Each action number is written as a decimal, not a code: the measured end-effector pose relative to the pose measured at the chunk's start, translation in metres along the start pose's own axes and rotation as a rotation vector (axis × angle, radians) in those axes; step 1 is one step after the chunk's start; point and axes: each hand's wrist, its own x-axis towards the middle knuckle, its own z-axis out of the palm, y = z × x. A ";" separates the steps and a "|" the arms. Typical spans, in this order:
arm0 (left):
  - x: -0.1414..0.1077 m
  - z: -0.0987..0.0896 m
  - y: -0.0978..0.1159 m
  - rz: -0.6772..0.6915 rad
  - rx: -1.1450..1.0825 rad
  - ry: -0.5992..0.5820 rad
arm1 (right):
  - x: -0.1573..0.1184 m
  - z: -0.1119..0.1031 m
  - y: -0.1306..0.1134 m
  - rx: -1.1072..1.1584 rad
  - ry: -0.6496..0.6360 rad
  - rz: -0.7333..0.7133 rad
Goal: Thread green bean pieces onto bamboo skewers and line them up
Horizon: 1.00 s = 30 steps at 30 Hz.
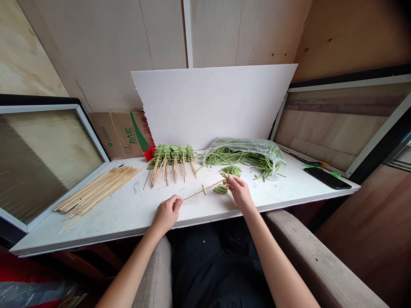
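My left hand (168,212) pinches the near end of a wooden skewer (194,194), which slants up to the right over the table. One cut piece of green bean (204,189) sits partway along the skewer, crosswise to it. At the skewer's far end, the fingers of my right hand (238,191) are closed on another green bean piece (224,175). Whether the tip has gone through that piece is too small to tell. Just beyond and beside my right hand lie two small heaps of cut bean pieces, one farther back (231,170) and one nearer (220,189).
Bare skewers (99,190) lie in a pile at left. Filled bean skewers (173,156) are stacked at the back beside a cardboard box (123,134). Long beans spill from a clear plastic bag (245,149). A black phone (326,178) lies right. A white board (215,105) stands behind.
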 end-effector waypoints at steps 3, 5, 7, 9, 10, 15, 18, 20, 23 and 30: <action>0.000 0.000 0.001 0.000 0.009 0.000 | 0.000 0.000 0.000 0.006 0.000 0.000; 0.000 0.000 0.000 -0.003 0.010 -0.002 | -0.001 0.001 -0.001 0.004 0.000 0.000; 0.000 0.000 -0.001 -0.006 0.011 -0.008 | -0.001 0.001 -0.001 -0.003 -0.001 0.001; 0.000 0.000 -0.001 -0.006 0.012 -0.010 | -0.001 0.002 -0.002 -0.009 0.000 0.000; 0.000 0.000 -0.001 -0.004 0.012 -0.010 | -0.001 0.002 -0.002 -0.010 0.001 -0.002; 0.000 0.000 0.000 0.001 0.016 -0.011 | -0.001 0.002 -0.001 -0.006 -0.012 -0.006; 0.000 -0.001 0.001 -0.003 0.019 -0.013 | -0.001 0.001 -0.001 -0.013 -0.014 -0.011; 0.000 0.000 0.000 -0.004 0.014 -0.013 | -0.001 0.001 -0.001 -0.011 -0.008 -0.016; 0.000 0.000 -0.001 -0.005 0.009 -0.009 | -0.001 0.001 -0.002 -0.009 0.000 -0.018; 0.000 0.001 -0.002 0.006 0.013 0.007 | 0.000 0.000 -0.001 0.002 0.007 -0.017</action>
